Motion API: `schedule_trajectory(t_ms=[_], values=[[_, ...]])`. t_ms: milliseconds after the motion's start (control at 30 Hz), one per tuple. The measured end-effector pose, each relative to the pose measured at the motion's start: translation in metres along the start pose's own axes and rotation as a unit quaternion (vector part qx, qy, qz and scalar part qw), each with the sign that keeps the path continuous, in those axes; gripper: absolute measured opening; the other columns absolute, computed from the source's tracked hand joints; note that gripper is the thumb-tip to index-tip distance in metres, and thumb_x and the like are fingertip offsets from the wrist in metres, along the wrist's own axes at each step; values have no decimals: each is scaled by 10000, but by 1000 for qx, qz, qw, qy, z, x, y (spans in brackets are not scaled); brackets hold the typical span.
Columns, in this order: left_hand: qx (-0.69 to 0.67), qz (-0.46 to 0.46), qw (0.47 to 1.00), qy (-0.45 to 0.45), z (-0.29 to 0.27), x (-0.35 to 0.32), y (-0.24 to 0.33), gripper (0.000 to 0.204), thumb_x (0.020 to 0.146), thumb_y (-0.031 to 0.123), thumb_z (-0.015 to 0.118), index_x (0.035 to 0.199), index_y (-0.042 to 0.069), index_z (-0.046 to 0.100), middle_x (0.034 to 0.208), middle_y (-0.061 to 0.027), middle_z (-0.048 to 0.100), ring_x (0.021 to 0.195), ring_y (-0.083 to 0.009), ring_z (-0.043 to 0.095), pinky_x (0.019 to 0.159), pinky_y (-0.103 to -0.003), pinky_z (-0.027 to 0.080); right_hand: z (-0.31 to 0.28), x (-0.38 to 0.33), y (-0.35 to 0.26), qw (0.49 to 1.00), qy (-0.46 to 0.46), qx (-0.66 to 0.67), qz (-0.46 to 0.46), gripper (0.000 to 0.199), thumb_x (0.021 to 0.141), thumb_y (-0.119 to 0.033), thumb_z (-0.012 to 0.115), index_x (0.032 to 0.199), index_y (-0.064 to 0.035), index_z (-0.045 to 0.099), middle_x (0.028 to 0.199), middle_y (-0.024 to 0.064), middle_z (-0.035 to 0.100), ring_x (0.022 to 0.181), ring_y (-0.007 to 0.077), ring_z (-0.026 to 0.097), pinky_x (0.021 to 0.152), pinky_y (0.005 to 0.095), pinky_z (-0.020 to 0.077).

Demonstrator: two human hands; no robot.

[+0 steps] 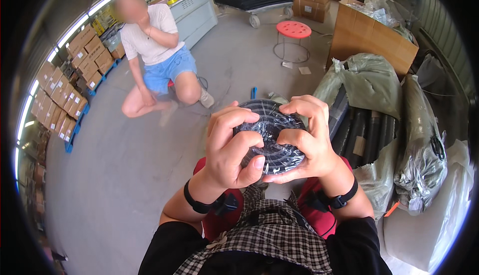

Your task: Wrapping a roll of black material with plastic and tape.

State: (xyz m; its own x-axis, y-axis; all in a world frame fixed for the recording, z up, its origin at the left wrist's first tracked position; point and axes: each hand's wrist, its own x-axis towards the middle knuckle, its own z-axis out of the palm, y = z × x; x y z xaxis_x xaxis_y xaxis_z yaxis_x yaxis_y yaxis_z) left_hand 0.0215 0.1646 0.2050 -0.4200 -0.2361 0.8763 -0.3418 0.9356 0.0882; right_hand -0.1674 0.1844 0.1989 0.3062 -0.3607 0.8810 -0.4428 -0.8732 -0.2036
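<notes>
Between both hands, above my lap, is a round black disc-shaped roll [272, 148] in shiny clear film. My left hand [232, 148] grips its left side, fingers curled over the face and thumb at the lower edge. On the opposite side my right hand [312, 140] holds it, with bent fingers on the upper face and another finger along the bottom rim. Fingertips of both hands press into the film near the disc's middle. What exactly the roll is made of I cannot make out. Black straps circle both wrists.
A person [154, 45] sits ahead on the left. A red stool [293, 29] stands ahead. Wrapped black rolls [359, 133] lie close on my right, beside a large cardboard box [369, 38]. Stacked cartons [60, 93] on blue pallets line the left; a loaded cart [254, 13] is at the back.
</notes>
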Motion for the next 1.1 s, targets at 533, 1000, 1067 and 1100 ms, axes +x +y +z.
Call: schedule_trajectory(t_ms=[533,1000,1067,1100], values=[[-41,14,999,19,-2,-2,-8,246,732,289,513,615,73,514,862,-100,514,840,-269,496,825,-456,391,-10,31,6,985,-152,-7,-79,481,511,-487,724,763,-106,572,1126,113,482,1043,346,432,830,435,365],[8,6,1000,20,-7,2,-9,248,765,209,486,952,85,591,1057,-169,446,955,-288,421,851,-422,354,-11,34,0,989,-141,-20,27,701,502,-469,751,1122,-194,576,1371,221,184,1193,427,232,971,499,231],[26,-17,999,-10,-16,4,-7,276,737,175,495,981,89,593,1091,-179,431,974,-295,410,846,-402,342,-5,37,-2,986,-157,32,54,751,458,-431,791,1131,-180,572,1371,252,138,1204,440,198,986,506,198],[29,-21,999,0,-16,2,-4,301,695,153,508,977,93,594,1112,-183,418,977,-303,411,850,-415,346,-4,36,-3,984,-164,38,58,773,451,-433,797,1137,-160,568,1365,270,133,1203,444,199,989,503,188]])
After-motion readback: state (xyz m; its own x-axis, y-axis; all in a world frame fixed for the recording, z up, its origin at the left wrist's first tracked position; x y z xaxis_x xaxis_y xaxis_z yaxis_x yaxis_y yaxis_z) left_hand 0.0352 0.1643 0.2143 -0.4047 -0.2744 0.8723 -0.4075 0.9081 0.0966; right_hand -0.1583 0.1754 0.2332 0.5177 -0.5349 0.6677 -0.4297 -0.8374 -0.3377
